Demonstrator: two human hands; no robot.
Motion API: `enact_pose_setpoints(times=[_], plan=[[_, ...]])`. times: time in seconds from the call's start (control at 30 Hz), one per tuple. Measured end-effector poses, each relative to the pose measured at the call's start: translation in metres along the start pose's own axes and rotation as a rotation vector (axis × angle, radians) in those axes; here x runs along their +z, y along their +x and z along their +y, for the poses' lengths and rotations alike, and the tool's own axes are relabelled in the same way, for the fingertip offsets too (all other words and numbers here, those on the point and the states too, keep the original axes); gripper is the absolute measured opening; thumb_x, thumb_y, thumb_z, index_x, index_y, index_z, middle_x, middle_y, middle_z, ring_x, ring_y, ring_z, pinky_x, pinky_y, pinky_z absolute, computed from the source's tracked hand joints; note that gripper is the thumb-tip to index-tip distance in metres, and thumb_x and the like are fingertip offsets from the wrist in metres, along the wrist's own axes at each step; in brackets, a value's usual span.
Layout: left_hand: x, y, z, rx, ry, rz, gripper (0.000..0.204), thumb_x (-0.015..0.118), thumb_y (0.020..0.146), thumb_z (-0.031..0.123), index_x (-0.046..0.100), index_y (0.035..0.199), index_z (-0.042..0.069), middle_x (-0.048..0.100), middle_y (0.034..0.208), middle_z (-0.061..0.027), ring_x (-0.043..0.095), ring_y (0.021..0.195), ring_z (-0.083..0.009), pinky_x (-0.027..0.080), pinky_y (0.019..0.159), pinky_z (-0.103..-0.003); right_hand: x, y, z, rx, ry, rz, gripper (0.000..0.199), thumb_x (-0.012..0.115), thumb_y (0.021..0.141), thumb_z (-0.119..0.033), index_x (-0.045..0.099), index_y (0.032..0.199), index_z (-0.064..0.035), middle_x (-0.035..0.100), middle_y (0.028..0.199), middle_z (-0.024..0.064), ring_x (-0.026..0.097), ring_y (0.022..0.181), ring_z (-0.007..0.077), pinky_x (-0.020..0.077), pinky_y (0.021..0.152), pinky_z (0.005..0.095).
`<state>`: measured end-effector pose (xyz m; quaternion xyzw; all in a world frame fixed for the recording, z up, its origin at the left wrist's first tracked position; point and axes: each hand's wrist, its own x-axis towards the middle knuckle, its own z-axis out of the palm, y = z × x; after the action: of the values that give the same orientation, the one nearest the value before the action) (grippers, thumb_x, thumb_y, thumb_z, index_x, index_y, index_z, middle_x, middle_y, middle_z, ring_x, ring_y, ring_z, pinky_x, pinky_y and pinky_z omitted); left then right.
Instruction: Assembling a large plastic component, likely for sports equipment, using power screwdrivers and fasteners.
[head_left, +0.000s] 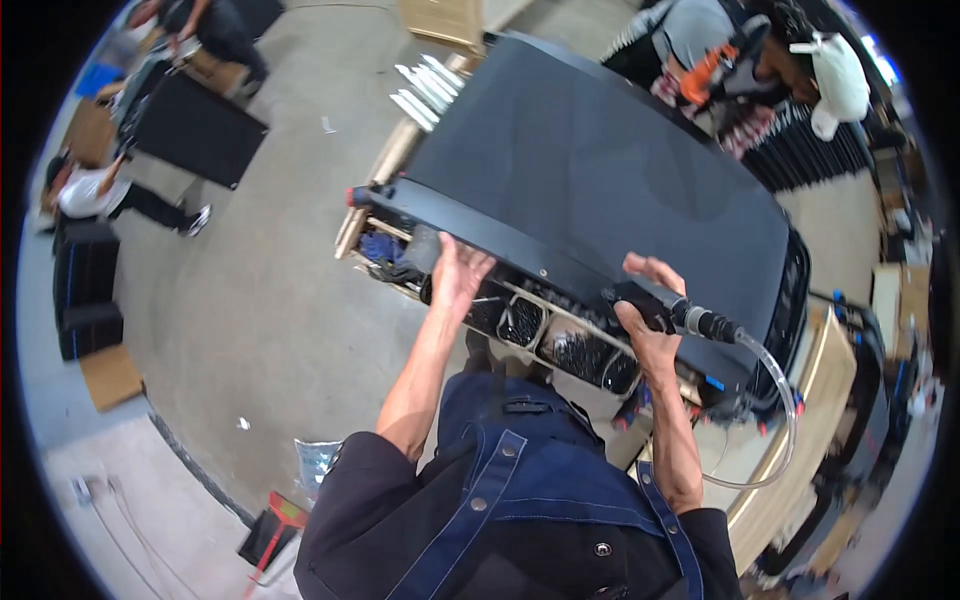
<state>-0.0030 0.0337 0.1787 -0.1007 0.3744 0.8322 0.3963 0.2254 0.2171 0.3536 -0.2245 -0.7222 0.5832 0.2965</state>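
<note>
Our left hand (pixel 458 275) lies open, fingers spread flat against the near edge of the large black flat metal panel (pixel 590 170), bracing it. Our right hand (pixel 648 318) is closed around a black pneumatic driver with a clear coiled air hose (pixel 700 320), its nose pressed to the same edge. To work well here, we judge we should hold the tool square to the edge and push steadily with the bracing palm. The panel stretches away from both hands, resting over a wooden rack of dark bundled parts (pixel 560 340). Beyond it, another person in a grey top (pixel 700 40) stands at the far side.
</note>
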Motion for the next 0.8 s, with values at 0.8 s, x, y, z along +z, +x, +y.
enact_pose_setpoints(times=[0.8], plan=[[-0.122,0.043,-0.108,0.459,2.041,-0.438,0.032,0.078,0.079,0.017,0.063,0.105,0.008,0.062,0.108,-0.0139,0.064,0.096,-0.0381,0.055,0.080,-0.047,0.128,-0.110,0.280,0.498,-1.031,-0.619,0.025,0.055,0.090,-0.011,0.058,0.114,-0.0068,0.068,0.102,0.0191,0.072,0.088,0.0364,0.0596,0.073,0.0470]])
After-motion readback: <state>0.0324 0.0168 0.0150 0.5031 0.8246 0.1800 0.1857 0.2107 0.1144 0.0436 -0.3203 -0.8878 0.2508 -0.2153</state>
